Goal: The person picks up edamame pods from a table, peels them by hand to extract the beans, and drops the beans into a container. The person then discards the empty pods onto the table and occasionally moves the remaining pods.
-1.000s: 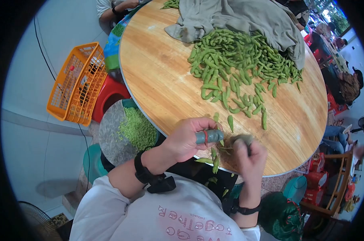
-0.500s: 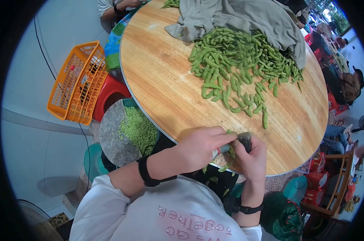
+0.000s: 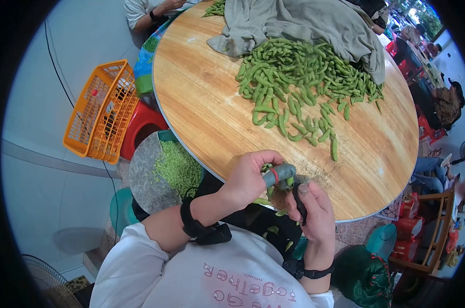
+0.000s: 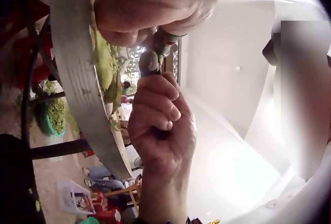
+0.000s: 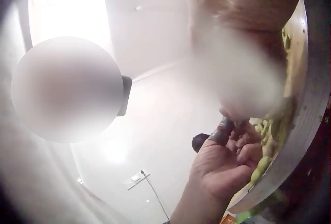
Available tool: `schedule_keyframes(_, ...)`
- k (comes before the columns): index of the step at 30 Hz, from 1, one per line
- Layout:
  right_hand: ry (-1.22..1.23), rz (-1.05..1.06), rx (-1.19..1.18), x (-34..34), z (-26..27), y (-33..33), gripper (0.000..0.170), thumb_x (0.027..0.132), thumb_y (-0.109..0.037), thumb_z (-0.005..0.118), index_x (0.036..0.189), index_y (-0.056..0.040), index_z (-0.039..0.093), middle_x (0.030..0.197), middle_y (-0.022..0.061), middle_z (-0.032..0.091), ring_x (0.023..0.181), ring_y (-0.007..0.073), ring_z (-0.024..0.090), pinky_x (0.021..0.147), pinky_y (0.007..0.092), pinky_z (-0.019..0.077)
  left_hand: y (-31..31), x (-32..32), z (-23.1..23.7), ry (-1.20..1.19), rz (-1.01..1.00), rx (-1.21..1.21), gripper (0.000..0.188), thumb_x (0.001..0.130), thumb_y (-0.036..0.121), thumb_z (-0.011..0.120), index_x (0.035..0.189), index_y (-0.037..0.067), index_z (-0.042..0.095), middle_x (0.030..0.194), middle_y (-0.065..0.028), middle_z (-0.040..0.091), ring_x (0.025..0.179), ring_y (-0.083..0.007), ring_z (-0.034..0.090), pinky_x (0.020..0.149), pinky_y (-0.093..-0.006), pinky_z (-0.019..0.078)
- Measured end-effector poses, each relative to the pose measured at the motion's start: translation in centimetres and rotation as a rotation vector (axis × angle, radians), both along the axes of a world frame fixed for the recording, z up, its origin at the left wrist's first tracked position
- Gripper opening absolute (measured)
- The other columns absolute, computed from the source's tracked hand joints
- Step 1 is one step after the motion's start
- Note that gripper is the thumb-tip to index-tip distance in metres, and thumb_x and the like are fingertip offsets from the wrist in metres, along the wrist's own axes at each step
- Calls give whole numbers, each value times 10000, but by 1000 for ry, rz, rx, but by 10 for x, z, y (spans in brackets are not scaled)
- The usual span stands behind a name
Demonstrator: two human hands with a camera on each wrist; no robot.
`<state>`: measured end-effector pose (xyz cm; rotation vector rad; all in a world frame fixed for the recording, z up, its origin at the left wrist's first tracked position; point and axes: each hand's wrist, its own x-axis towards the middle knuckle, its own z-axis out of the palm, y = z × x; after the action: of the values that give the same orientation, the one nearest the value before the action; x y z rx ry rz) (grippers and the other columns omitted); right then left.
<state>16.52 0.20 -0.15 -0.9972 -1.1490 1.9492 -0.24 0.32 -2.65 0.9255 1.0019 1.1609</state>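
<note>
My left hand (image 3: 243, 177), in the head view, is over the near edge of the round wooden table (image 3: 201, 102). A grey-green cover (image 3: 281, 174) with a red band sheathes its thumb, and it pinches a green soybean pod (image 3: 290, 180). Close beside it, my right hand (image 3: 318, 210) grips a small black tool (image 3: 298, 203); the fingers hide much of its shape. The left wrist view shows the right hand (image 4: 160, 115) curled below the left hand. From the right wrist, the covered thumb (image 5: 222, 131) appears near the right hand's blurred underside.
A heap of soybean pods (image 3: 284, 61) lies across the table, partly under a grey cloth (image 3: 304, 20). Shelled beans (image 3: 178, 169) fill a tub at the left, near a red stool (image 3: 145, 126) and an orange basket (image 3: 101, 113). Another person's arm (image 3: 160, 10) shows at the far left.
My left hand moved right to meet the right hand, then drew back slightly left, thumb cover showing again. The right hand turned, bringing the black tool into clearer view. Loose pods near the hands shifted.
</note>
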Motion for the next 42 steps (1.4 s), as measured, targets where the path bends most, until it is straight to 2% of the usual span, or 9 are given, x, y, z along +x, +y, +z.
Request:
schedule_keyframes(14, 102, -2, -98, 2, -9, 4, 169, 930, -147, 430, 837, -19, 486, 588, 24, 479, 440, 55, 364, 395, 184, 272, -4, 4, 12, 472, 138, 283, 90, 719, 29, 646, 783, 16, 584, 731, -46, 536, 669, -115, 501, 611, -236, 404)
schedule_keyframes(17, 188, -4, -250, 5, -5, 3, 145, 926, -135, 437, 866, -17, 496, 594, 32, 493, 410, 51, 344, 376, 178, 259, -3, 1, 9, 379, 55, 309, 119, 711, 20, 650, 805, 16, 577, 766, -34, 536, 732, -105, 519, 661, -227, 406)
schedule_keyframes(21, 462, 58, -459, 4, -2, -1, 135, 924, -131, 439, 894, -16, 502, 604, 35, 501, 397, 42, 326, 370, 172, 250, 2, -7, 1, -223, -316, 96, 194, 714, 7, 649, 884, 20, 556, 846, -11, 536, 808, -81, 515, 722, -218, 404)
schedule_keyframes(26, -22, -120, 44, -11, -8, 5, 126, 909, -115, 476, 869, -6, 526, 573, 9, 481, 412, 36, 330, 395, 173, 255, 2, 1, -5, 17, -107, 183, 180, 756, -17, 622, 915, 22, 546, 896, -5, 529, 825, -78, 507, 734, -212, 403)
schedule_keyframes(30, 58, -85, -102, -11, -2, 24, 152, 908, -136, 493, 840, -7, 538, 569, -20, 479, 437, 31, 362, 419, 171, 276, 3, -7, 5, 13, -16, 110, 147, 809, -29, 570, 952, 5, 554, 865, -4, 545, 754, -63, 500, 671, -202, 412)
schedule_keyframes(33, -397, -12, 311, -18, -8, 54, 137, 878, -154, 536, 853, -20, 537, 567, 36, 544, 437, 129, 481, 423, 253, 362, 10, -18, -7, -128, 19, -12, 165, 823, -41, 531, 978, 4, 563, 831, -2, 555, 725, -54, 505, 638, -203, 424)
schedule_keyframes(35, -1154, -118, 1047, -27, -5, 70, 158, 832, -170, 582, 896, -30, 546, 594, 133, 580, 521, 284, 569, 476, 373, 425, 11, -21, -11, -233, 38, -51, 185, 824, -48, 513, 991, 11, 570, 813, 2, 557, 716, -50, 509, 626, -205, 430)
schedule_keyframes(40, -1346, 24, 1072, -24, -9, 61, 197, 781, -153, 625, 931, -37, 573, 631, 190, 570, 604, 361, 569, 523, 426, 432, 8, -23, -13, 271, -231, 304, 288, 781, -53, 560, 1057, 30, 570, 864, -25, 597, 781, -104, 557, 730, -247, 450)
schedule_keyframes(42, -1023, -112, 992, -14, -16, 53, 160, 794, -114, 624, 911, -19, 571, 599, 126, 576, 508, 268, 556, 472, 341, 419, 2, -18, 3, 315, -212, 253, 304, 777, -40, 578, 1074, 26, 565, 871, -34, 603, 812, -111, 560, 766, -252, 443)
